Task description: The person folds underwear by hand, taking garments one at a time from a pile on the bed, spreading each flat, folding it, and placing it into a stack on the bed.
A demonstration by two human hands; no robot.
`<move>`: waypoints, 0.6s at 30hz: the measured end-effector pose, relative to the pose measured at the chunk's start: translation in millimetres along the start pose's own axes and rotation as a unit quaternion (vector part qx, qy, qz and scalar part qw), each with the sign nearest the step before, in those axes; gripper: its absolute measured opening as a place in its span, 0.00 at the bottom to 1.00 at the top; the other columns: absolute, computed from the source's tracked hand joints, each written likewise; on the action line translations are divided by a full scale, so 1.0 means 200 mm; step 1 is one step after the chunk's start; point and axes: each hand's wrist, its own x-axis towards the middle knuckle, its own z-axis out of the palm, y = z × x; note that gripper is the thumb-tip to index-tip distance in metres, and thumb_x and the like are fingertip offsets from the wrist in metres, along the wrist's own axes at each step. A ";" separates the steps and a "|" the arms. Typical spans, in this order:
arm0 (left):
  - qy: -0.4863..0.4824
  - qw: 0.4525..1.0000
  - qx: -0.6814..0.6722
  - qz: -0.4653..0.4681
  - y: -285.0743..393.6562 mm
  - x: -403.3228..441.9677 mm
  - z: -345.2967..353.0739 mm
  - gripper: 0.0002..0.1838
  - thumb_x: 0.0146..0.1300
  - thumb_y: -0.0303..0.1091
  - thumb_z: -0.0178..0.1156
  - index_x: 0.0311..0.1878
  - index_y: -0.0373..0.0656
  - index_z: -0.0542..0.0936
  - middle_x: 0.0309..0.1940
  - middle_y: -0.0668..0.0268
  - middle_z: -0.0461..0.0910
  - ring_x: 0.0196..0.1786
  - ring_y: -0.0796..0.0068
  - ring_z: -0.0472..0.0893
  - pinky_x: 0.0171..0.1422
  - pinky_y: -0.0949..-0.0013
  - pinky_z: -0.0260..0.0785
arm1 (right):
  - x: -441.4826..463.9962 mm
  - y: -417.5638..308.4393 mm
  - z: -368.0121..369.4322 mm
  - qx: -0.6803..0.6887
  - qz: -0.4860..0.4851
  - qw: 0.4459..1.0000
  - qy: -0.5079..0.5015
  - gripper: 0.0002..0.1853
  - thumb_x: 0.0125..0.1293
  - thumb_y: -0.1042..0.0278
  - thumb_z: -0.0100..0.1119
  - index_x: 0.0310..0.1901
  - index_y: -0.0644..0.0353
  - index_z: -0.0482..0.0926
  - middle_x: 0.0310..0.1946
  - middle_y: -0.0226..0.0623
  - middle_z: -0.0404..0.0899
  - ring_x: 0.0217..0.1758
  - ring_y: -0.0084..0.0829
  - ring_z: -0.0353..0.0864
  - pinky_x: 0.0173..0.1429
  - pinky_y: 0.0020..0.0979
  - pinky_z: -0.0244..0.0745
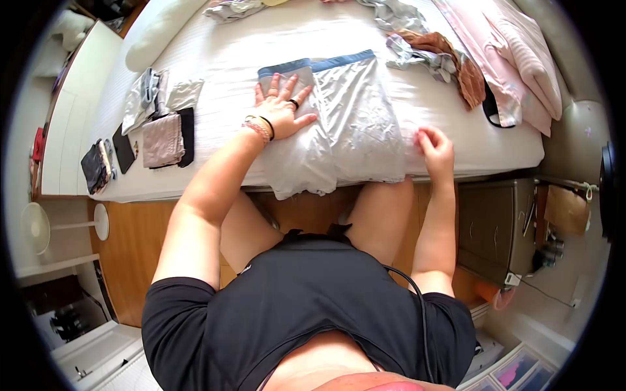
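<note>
A pair of light grey boxer shorts (pixel 360 117) with a blue waistband lies spread on the bed, its waistband away from me and its leg hems near the front edge. My left hand (pixel 282 107) rests flat on the upper left part of the shorts, fingers spread. Beside the right edge of the shorts, my right hand (pixel 435 151) hovers close to the sheet. Its fingers are curled in towards the thumb, with no cloth visible between them and a small gap from the shorts.
Several folded clothes (pixel 163 140) sit in piles at the left on the white bed sheet (pixel 225 104). Crumpled brown clothing (pixel 466 75) and a pink blanket (pixel 525 55) lie at the right. A bolster (pixel 160 32) is at the far left. Beside the bed stands a drawer cabinet (pixel 492 228).
</note>
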 end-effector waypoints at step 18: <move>0.134 0.954 0.116 0.241 0.53 0.86 -0.14 0.39 0.58 0.17 0.51 0.71 0.67 0.61 0.71 0.64 0.60 0.65 0.55 0.70 0.69 0.58 0.65 | -0.38 0.17 0.13 0.115 0.084 0.990 0.015 0.09 0.62 0.74 0.63 0.43 0.68 0.81 0.32 0.27 0.80 0.30 0.15 0.72 0.36 0.20 0.70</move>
